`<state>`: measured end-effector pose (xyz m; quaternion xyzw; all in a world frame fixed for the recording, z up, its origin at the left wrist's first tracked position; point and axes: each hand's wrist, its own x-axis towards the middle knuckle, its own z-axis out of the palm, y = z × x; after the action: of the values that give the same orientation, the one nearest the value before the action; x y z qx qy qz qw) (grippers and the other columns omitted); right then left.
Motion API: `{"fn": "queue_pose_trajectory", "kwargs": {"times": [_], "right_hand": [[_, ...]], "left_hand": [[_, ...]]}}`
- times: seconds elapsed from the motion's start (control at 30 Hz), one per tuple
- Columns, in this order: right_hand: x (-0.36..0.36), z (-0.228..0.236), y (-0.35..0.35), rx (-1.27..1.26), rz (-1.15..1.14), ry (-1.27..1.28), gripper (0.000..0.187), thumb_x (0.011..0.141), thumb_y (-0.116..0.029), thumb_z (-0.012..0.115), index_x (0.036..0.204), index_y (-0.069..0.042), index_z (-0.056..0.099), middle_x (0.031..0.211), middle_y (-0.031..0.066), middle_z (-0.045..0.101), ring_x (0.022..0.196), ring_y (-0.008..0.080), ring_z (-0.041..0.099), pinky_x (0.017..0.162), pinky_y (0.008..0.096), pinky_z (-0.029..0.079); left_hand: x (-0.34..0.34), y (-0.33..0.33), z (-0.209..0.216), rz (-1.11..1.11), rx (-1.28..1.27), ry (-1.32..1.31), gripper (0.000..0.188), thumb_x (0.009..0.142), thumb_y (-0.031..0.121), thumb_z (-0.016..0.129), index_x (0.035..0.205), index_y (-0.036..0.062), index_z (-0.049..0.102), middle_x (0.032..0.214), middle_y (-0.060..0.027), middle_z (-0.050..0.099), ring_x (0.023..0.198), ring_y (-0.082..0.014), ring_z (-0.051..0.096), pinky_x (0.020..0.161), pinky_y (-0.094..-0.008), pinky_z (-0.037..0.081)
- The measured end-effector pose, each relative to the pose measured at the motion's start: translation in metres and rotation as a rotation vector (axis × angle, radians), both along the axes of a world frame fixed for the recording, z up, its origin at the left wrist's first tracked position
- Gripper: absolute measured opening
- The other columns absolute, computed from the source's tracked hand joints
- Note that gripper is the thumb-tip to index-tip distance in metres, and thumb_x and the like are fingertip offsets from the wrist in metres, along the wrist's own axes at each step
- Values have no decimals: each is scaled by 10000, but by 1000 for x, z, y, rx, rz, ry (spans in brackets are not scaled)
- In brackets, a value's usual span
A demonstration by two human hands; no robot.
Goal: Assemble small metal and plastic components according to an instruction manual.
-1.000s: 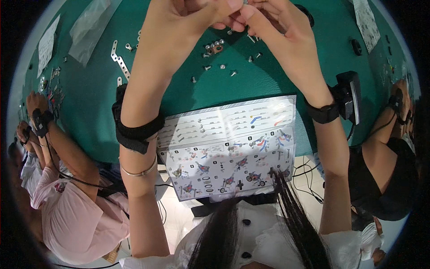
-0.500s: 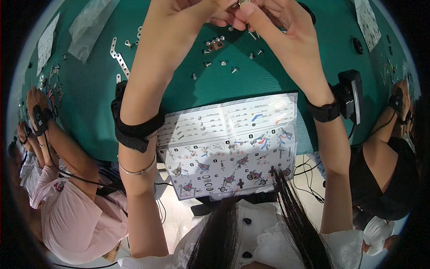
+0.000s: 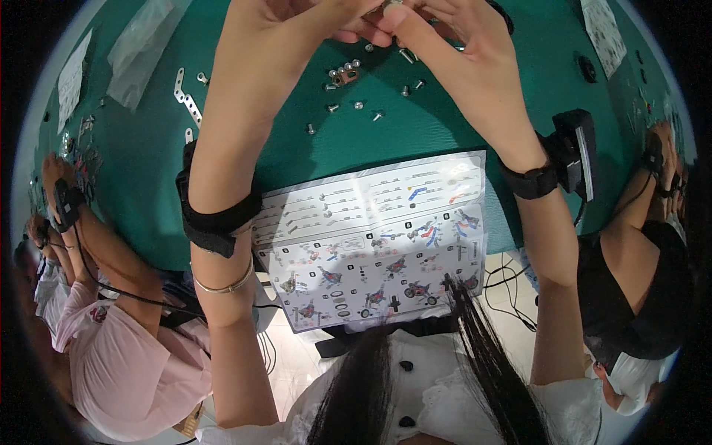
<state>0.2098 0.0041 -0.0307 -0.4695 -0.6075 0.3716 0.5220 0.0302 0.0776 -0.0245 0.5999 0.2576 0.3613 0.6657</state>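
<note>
At the top edge, my left hand (image 3: 297,33) and my right hand (image 3: 456,44) meet with fingers and thumbs closed around a small silvery metal part (image 3: 390,4). Fingers and the picture's edge hide most of this part, so its exact kind cannot be told. Below the hands, several silver screws (image 3: 359,105) lie scattered on the green table (image 3: 415,133). A brown piece with holes (image 3: 347,77) rests there beside a row of shiny round-headed pieces (image 3: 343,70). A printed instruction sheet (image 3: 356,256) with pictured steps lies between my forearms, overhanging the near table edge.
Perforated metal strips (image 3: 190,110) lie left of my left forearm. A clear plastic bag (image 3: 144,55) and a white paper (image 3: 74,74) are farther left. At the right are a black wheel-like ring (image 3: 587,69) and another sheet (image 3: 602,33). Other people sit on both sides.
My hands stay together around the small metal part. The view has shifted slightly, so hands and table items appear a little farther left and most table items a little lower or higher.
</note>
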Motion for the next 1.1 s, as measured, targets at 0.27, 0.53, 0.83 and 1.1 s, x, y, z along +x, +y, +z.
{"fn": "queue_pose_trajectory", "kwargs": {"times": [0.27, 0.53, 0.83, 1.1], "right_hand": [[0, -4, 1, -6, 27, 109, 99, 975, -108, 589, 987, -21, 544, 860, 13, 612, 798, 54, 602, 662, 193, 460], [-1, 0, 1, 14, 6, 53, 105, 974, -106, 594, 1000, -18, 542, 848, 6, 603, 772, 51, 579, 657, 184, 445], [0, -5, 3, -16, 29, 126, 85, 977, -82, 579, 991, -13, 531, 874, 4, 580, 784, 49, 554, 691, 188, 442], [2, -1, 0, -72, 35, 54, 103, 973, -114, 597, 963, -34, 533, 820, -24, 529, 724, 37, 491, 630, 189, 398]], "left_hand": [[5, -6, 11, 24, 9, 69, 162, 945, 160, 656, 980, 2, 654, 883, -59, 689, 769, -117, 652, 720, -218, 495], [4, -4, 11, 27, -57, 72, 187, 902, 13, 672, 1075, -13, 606, 909, -64, 685, 833, -128, 665, 801, -237, 532], [0, -1, 9, -62, -10, 8, 253, 874, -64, 662, 1111, -19, 588, 942, -54, 654, 882, -114, 647, 830, -234, 528], [-1, 2, 2, -38, 10, -19, 226, 871, -60, 664, 1083, -1, 611, 942, -34, 644, 851, -94, 624, 794, -220, 512]]}}
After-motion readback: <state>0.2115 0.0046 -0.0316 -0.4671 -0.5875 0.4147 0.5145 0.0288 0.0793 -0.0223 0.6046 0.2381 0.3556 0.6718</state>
